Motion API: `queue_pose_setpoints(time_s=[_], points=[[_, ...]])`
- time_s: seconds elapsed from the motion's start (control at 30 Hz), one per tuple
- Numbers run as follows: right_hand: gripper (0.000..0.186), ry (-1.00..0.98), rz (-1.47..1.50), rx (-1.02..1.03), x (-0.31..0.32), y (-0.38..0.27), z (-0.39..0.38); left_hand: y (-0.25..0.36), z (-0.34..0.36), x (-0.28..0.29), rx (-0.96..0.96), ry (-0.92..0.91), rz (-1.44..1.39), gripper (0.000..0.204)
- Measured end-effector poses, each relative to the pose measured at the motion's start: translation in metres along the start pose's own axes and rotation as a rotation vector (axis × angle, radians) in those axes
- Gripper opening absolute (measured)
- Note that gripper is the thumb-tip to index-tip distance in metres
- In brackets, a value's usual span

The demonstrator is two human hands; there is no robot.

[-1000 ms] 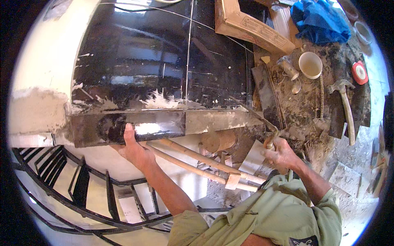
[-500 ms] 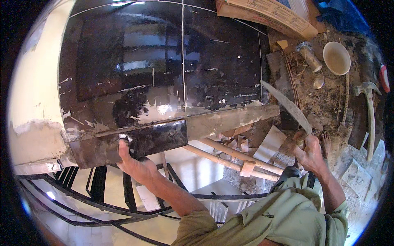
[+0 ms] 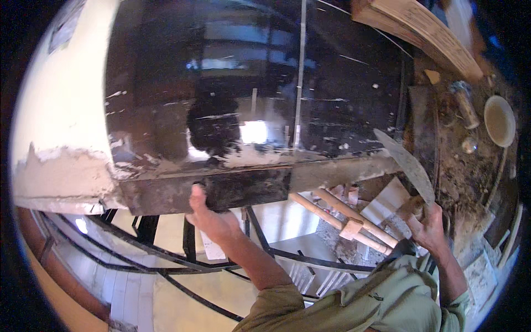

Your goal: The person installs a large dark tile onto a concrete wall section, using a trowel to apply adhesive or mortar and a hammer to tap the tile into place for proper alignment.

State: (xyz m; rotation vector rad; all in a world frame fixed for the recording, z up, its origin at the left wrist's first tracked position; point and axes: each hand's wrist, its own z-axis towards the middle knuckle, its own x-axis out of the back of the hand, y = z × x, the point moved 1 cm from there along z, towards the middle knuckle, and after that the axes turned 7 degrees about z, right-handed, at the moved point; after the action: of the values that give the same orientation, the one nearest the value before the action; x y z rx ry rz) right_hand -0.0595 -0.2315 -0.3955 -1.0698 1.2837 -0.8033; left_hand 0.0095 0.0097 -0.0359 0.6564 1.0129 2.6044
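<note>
My left hand (image 3: 213, 220) grips a narrow dark tile strip (image 3: 257, 190) at the front edge of the black tiled top (image 3: 348, 83), thumb on its face, other fingers partly hidden. The strip lies against that edge, beside a bare grey cement band (image 3: 332, 175) to its right. My right hand (image 3: 427, 227) is closed on the handle of a trowel (image 3: 404, 159), its long blade pointing up-left over the right end of the band. Pale smears streak the black top near the edge.
Right: white bowl (image 3: 499, 122), metal cylinder (image 3: 464, 110), cardboard box (image 3: 420, 30) on dirty ground. Below the edge: two wooden poles (image 3: 323, 213), tile pieces (image 3: 381, 202), black metal railing (image 3: 155, 265) over a drop. A pale wall (image 3: 61, 110) stands left.
The trowel has come up and turned, its flat blade now showing. My left hand stays on the strip. The view has shifted, moving the hammer out of sight.
</note>
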Motion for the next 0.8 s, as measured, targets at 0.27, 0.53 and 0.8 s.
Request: queue_pose_setpoints(time_s=[0.27, 0.53, 0.8], points=[[0.031, -0.013, -0.005, -0.003, -0.004, -0.001, 0.01, 0.023, -0.008, -0.005, 0.116, 0.122, -0.065, 0.069], [0.022, -0.02, 0.089, -0.018, -0.015, 0.002, 0.011, 0.021, -0.007, -0.005, -0.047, -0.052, -0.048, 0.059], [0.041, -0.264, -0.274, 0.593, -0.056, -0.079, 0.022, 0.017, 0.007, 0.014, 0.162, -0.117, -0.163, 0.072]])
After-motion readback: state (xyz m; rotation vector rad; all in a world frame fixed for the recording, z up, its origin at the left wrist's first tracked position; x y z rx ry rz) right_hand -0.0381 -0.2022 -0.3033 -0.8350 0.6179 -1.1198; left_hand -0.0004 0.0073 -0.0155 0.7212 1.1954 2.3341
